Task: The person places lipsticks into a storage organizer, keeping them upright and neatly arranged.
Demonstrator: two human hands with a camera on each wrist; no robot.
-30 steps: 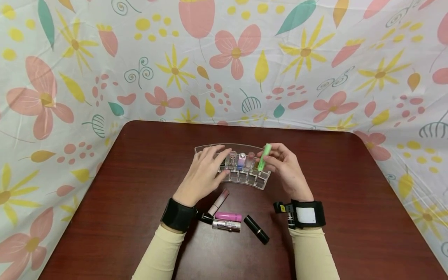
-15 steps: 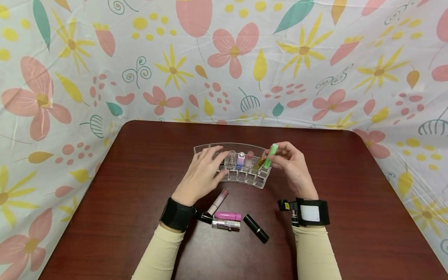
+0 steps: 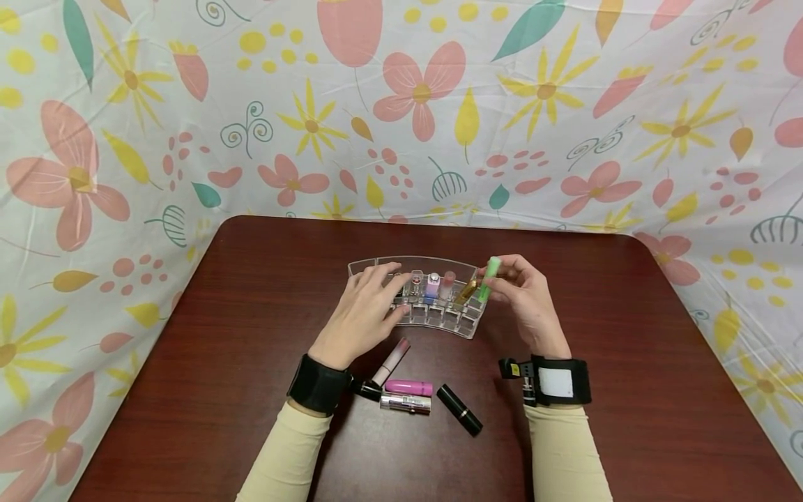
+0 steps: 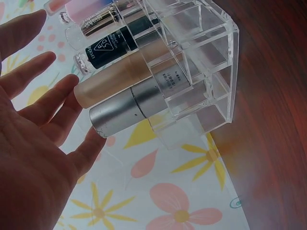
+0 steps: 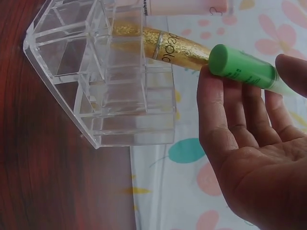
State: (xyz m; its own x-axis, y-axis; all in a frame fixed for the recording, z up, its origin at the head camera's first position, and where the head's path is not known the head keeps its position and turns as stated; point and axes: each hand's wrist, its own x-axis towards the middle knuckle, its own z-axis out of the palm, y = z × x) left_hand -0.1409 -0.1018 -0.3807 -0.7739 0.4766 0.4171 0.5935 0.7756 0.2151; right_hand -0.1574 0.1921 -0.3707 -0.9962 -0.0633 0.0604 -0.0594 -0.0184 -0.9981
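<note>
My right hand (image 3: 530, 300) pinches a green lip balm tube (image 5: 247, 67) between thumb and fingers, beside the right end of a clear acrylic lipstick organizer (image 3: 433, 317). A gold tube (image 5: 168, 48) leans in the end compartment, its upper end close to the green tube. My left hand (image 3: 360, 310) is at the organizer's left part with fingers spread. In the left wrist view its fingertips are right at the ends of a silver tube (image 4: 124, 112) and a beige tube (image 4: 112, 79), both standing in the back row. A dark green tube (image 4: 108, 50) stands beside them.
On the brown table (image 3: 627, 335) before the organizer lie a pink tube (image 3: 409, 388), a silver tube (image 3: 405, 404), a black lipstick (image 3: 459, 410) and a lip gloss with a black cap (image 3: 390, 362). A floral cloth (image 3: 351, 139) hangs behind.
My right hand has shifted a little to the right with the green tube, and the gold tube now shows more fully. The left hand has stayed in place.
</note>
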